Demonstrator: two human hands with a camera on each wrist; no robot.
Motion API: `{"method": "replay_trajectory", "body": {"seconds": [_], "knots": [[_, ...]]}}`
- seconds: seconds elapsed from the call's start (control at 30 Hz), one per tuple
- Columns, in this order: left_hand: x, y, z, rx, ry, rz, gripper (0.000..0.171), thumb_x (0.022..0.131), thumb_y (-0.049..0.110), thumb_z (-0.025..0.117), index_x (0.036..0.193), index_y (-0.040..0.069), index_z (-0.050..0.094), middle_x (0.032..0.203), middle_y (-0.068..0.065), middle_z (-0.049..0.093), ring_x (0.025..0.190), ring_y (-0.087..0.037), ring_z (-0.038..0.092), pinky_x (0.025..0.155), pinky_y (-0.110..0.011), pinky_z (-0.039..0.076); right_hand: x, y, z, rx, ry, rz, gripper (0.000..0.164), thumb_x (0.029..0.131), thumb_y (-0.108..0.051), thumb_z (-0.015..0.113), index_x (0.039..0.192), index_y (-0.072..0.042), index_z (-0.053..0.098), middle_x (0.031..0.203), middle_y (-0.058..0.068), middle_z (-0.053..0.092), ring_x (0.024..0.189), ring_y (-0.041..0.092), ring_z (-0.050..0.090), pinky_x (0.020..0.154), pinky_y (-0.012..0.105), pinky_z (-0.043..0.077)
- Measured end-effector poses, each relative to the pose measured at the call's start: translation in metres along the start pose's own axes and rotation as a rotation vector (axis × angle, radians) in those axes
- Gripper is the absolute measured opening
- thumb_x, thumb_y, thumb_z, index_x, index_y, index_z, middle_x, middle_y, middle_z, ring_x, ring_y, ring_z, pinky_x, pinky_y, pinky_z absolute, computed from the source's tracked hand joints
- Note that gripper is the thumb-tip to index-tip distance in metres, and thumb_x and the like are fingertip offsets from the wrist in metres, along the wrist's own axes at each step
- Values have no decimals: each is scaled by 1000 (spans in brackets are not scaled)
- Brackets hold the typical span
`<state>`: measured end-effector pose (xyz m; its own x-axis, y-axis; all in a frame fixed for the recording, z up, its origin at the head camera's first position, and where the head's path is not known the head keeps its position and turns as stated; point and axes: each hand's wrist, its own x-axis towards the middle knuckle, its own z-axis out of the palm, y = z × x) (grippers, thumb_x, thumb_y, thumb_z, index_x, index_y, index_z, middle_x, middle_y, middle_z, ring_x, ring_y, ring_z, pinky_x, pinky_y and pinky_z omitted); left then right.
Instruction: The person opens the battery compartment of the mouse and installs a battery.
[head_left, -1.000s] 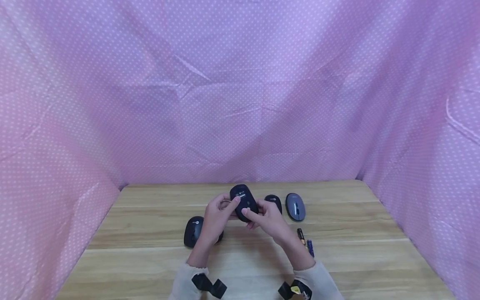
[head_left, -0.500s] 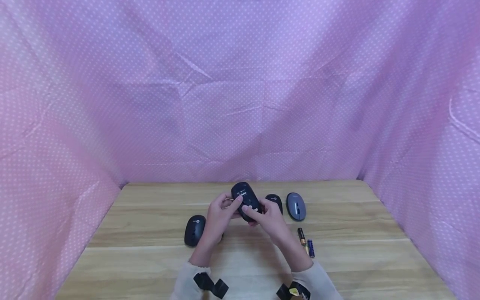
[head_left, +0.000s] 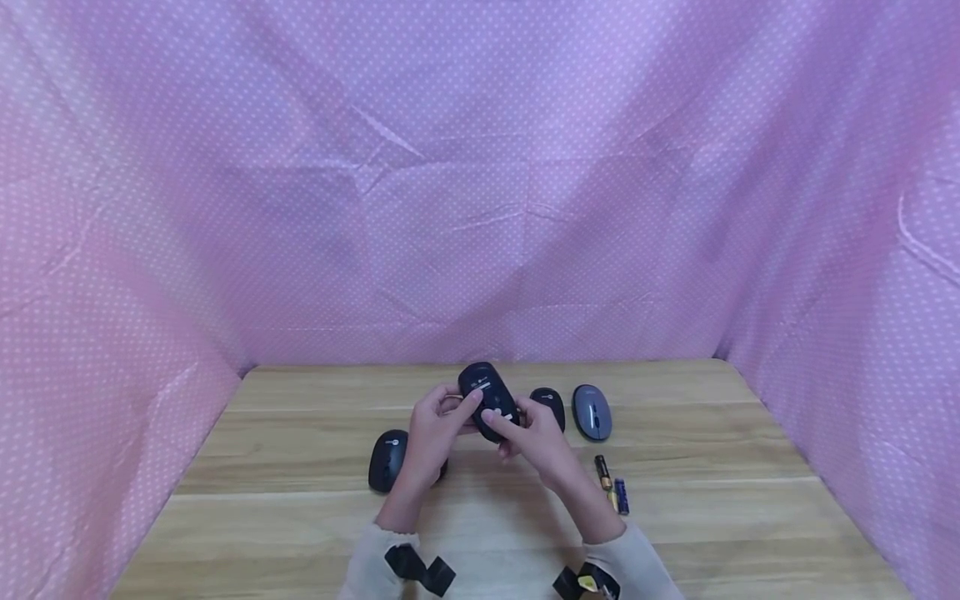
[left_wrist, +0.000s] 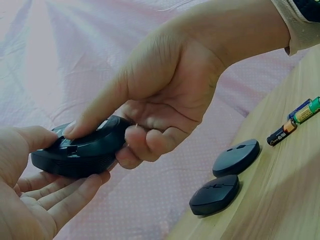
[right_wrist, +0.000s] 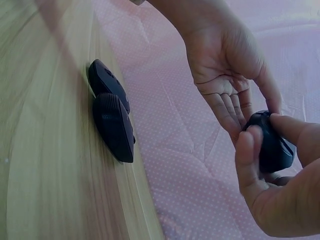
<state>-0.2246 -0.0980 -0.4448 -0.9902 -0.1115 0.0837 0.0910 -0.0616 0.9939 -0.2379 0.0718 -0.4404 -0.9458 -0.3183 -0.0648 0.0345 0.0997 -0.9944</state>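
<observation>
A black computer mouse (head_left: 480, 381) is held above the table with its underside, printed with a white label, facing the head camera. My left hand (head_left: 433, 435) grips its left side, thumb on the underside and fingers beneath. From the right, my right hand (head_left: 543, 443) holds the lower end, its thumb pressing on the underside near a small white patch. In the left wrist view both thumbs lie on top of the mouse (left_wrist: 82, 157). The right wrist view shows the mouse (right_wrist: 276, 150) pinched between the two hands. Fingers hide parts of it.
On the wooden table (head_left: 720, 500) lie a black mouse (head_left: 387, 462) at left, a dark object (head_left: 442, 472) mostly hidden by my left wrist, another black mouse (head_left: 550, 407) and a grey mouse (head_left: 592, 413). Several batteries (head_left: 622, 497) lie at right. Pink dotted cloth (head_left: 480, 208) surrounds the table.
The held mouse has risen slightly and shifted a little right, then back left. A white patch near the right thumb has come into sight on its underside. Both hands keep their hold.
</observation>
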Motion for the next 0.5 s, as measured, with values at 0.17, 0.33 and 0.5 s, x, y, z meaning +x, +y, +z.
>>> {"method": "replay_trajectory", "body": {"seconds": [0.17,0.33,0.5], "knots": [[3,2,-3,-14,23,-10,31,95,23,73,115,0,67,96,-17,76,75,-19,75,73,-33,65,0,0,2,35,-18,4,42,94,-22,75,122,4,59,74,8,68,56,12,62,59,33,62],[5,2,-7,-10,45,3,34,95,22,73,115,-4,66,97,-19,76,75,-19,75,74,-33,64,1,0,2,60,-34,4,47,91,-15,77,129,5,57,83,8,72,66,17,70,69,39,65],[7,4,-12,4,85,0,35,95,24,74,117,-3,66,99,-19,76,77,-22,76,77,-37,64,1,-1,2,87,-59,-2,53,90,-9,76,136,7,53,94,23,74,76,23,75,82,52,63]]}}
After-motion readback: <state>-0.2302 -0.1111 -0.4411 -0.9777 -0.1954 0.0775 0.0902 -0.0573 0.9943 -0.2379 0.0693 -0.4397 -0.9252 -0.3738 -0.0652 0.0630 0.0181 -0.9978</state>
